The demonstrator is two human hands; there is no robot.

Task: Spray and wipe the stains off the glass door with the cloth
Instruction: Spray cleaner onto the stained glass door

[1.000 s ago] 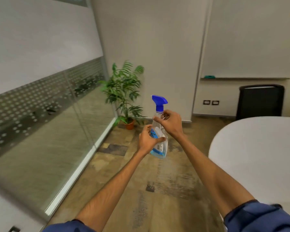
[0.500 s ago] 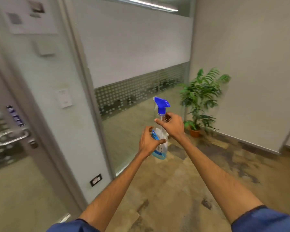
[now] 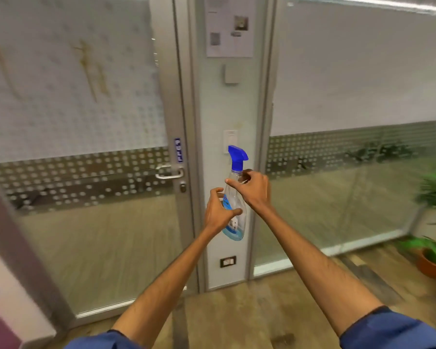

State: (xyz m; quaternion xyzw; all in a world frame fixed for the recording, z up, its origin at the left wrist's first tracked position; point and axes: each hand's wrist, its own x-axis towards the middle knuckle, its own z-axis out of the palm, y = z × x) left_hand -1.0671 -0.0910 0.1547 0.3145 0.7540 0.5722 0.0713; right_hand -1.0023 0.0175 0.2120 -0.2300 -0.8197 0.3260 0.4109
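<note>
I'm gripping the upright clear blue-nozzled spray bottle (image 3: 234, 197) with both hands, left hand (image 3: 218, 214) and right hand (image 3: 253, 190); the stained frosted glass door (image 3: 81, 96) is sitting at ten o'clock, nearer my left.

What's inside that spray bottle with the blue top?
The clear spray bottle shows a little pale blue liquid pooled at its bottom; above that it looks empty. The left hand and a label cover part of its middle, so the exact level is unclear.
</note>
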